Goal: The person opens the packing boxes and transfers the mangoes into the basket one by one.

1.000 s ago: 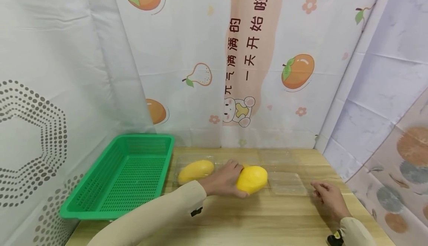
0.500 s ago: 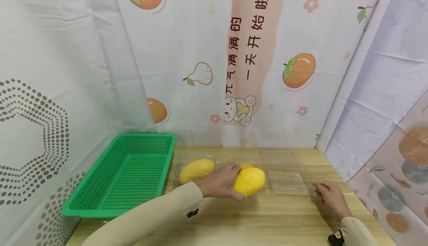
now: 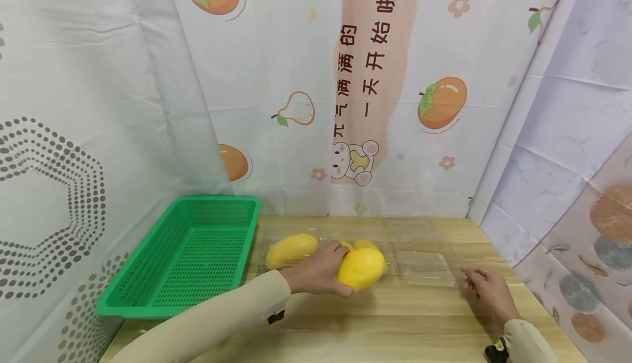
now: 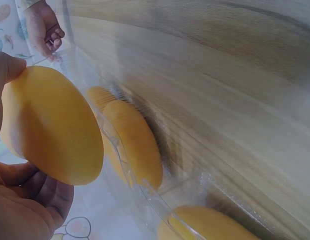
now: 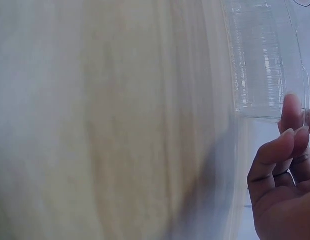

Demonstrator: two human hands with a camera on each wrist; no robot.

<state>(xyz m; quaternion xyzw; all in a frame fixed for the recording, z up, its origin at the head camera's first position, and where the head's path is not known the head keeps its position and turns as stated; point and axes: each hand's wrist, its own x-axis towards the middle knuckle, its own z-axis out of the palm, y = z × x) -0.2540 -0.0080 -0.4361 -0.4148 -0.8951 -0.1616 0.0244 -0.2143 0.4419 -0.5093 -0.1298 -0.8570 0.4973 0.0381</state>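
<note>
My left hand (image 3: 320,271) grips a yellow mango (image 3: 362,268) above the front edge of a transparent plastic box (image 3: 427,267). Thumb and fingers close round its end in the left wrist view, where the mango (image 4: 55,125) fills much of the left side. One more mango (image 3: 292,250) lies in the box's left section. Others, partly hidden behind the held one, lie in the middle section, such as this mango (image 3: 366,244). My right hand (image 3: 490,295) hovers by the box's right end, fingers loosely bent. Whether its fingertips touch the rim, I cannot tell.
A green plastic basket (image 3: 197,264) with slotted walls stands on the left of the wooden table (image 3: 395,324). Printed curtains (image 3: 296,50) hang behind the table and along both sides.
My left hand has drawn the mango slightly left and toward me, so more of the mangoes behind it shows. The right hand has stayed in place.
</note>
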